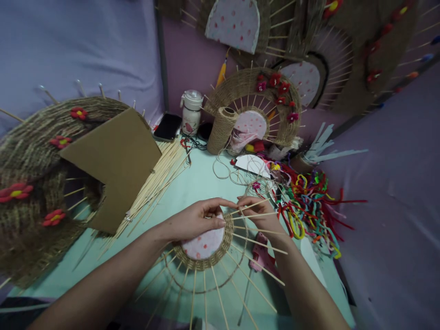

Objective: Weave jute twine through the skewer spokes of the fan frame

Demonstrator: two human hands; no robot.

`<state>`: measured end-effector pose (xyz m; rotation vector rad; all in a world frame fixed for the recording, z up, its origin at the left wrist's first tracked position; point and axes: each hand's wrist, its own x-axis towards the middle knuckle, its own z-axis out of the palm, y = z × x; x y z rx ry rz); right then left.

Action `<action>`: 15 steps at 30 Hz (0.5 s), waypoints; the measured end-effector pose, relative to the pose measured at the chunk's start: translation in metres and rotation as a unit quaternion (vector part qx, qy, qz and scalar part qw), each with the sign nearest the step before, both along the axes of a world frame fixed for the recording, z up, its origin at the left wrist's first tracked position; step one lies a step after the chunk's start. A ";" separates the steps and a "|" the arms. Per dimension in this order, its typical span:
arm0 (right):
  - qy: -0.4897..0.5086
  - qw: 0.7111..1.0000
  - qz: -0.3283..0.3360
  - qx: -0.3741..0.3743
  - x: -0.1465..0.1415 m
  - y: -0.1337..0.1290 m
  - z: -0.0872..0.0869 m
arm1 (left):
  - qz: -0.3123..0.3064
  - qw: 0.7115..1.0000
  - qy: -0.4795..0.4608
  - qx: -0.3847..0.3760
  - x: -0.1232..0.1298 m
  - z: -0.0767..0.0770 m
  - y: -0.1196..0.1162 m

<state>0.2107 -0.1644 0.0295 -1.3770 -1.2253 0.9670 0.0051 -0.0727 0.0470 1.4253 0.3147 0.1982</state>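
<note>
A round woven piece has a white fabric centre with pink spots, a twine rim and thin sticks fanning outward. My left hand grips its upper rim, thumb on the front, index finger stretched to the right. Near that fingertip, my right hand has its fingers pinched together at the twine between the upper sticks. A loop of twine hangs loosely across the sticks. The twine roll stands upright further back on the table.
Cardboard and wooden sticks lie at the left, beside a large woven piece. A pink glue gun lies under my right forearm. Colourful pipe cleaners, a bottle and a phone are further back.
</note>
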 end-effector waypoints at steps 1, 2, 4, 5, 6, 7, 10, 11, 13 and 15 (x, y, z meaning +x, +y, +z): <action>0.000 1.000 -0.001 0.000 0.000 -0.001 0.000 | 0.001 1.000 0.004 0.004 0.000 0.001 0.000; -0.001 1.000 0.001 0.001 0.000 -0.002 0.000 | 0.003 1.000 0.009 0.006 0.000 0.001 0.001; -0.002 1.000 0.010 0.000 0.000 -0.004 0.000 | 0.006 1.000 0.018 0.010 -0.001 0.002 0.001; -0.003 1.000 0.012 -0.002 0.000 -0.005 0.001 | 0.006 1.000 0.023 0.012 -0.001 0.002 0.001; -0.004 1.000 0.012 -0.006 0.000 -0.006 0.002 | 0.004 0.999 0.030 0.015 -0.001 0.002 0.001; -0.004 1.000 0.011 -0.009 0.000 -0.007 0.003 | 0.003 0.999 0.036 0.017 -0.002 0.001 0.001; 0.003 1.000 0.011 -0.011 -0.001 -0.008 0.006 | 0.005 0.999 0.046 0.024 -0.002 -0.001 0.000; 0.008 1.000 0.012 -0.009 -0.001 -0.008 0.006 | 0.006 0.999 0.048 0.025 -0.002 -0.002 0.000; 0.017 1.000 0.015 -0.004 -0.001 -0.009 0.007 | 0.005 0.999 0.048 0.025 -0.002 -0.003 0.000; 0.023 1.000 0.022 -0.001 -0.001 -0.008 0.007 | 0.001 0.999 0.051 0.019 -0.002 -0.004 0.000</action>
